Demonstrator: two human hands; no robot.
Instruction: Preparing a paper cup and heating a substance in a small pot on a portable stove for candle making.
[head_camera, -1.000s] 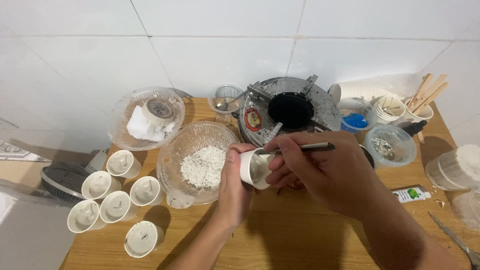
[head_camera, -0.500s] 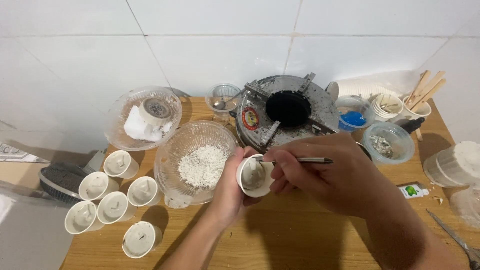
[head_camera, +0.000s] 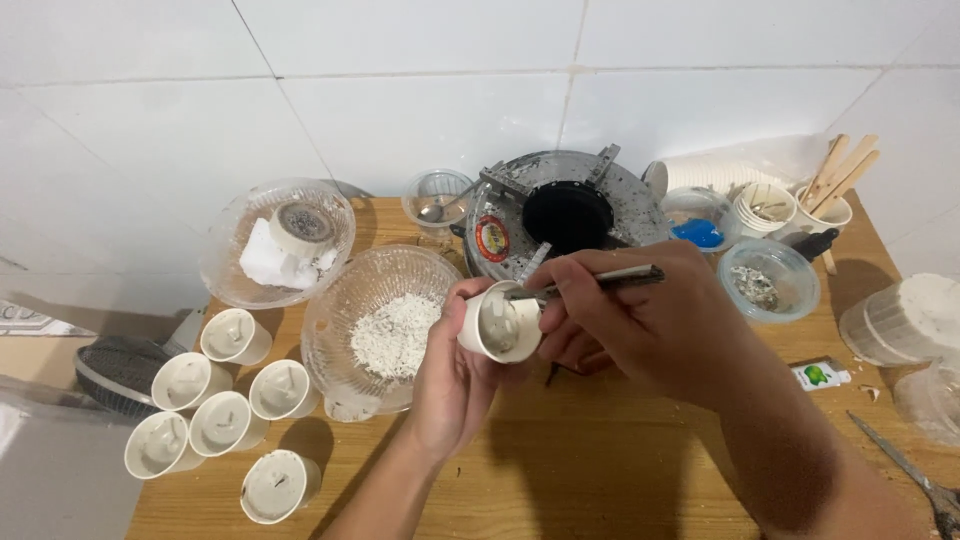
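1. Presently, my left hand (head_camera: 455, 375) is wrapped around a small white paper cup (head_camera: 497, 322), thumb over the rim side, fingers curled shut behind it. The cup is tilted, mouth facing me, lifted above the wooden table (head_camera: 560, 470).
2. My right hand (head_camera: 630, 320) pinches a thin metal tool (head_camera: 590, 282) with a dark handle; fingers closed tight on it. Its tip sits at the cup's rim, pointing inward.
3. Inside the cup: pale solid filling; finer detail not resolvable.
4. The cup is just right of a glass bowl of white flakes (head_camera: 385, 325) and in front of a round grey metal pot lid with a dark central hole (head_camera: 565, 215).
5. Left on the table: six filled paper cups (head_camera: 215, 400), each showing a small wick in pale filling, grouped close together.
6. Behind them: a clear bowl holding a white block and a roll of tape (head_camera: 280, 240).
7. Right side: a clear container of grey bits (head_camera: 768, 282), a tub with blue contents (head_camera: 700, 225), a cup of wooden sticks (head_camera: 835, 190), a small tube (head_camera: 820, 375).
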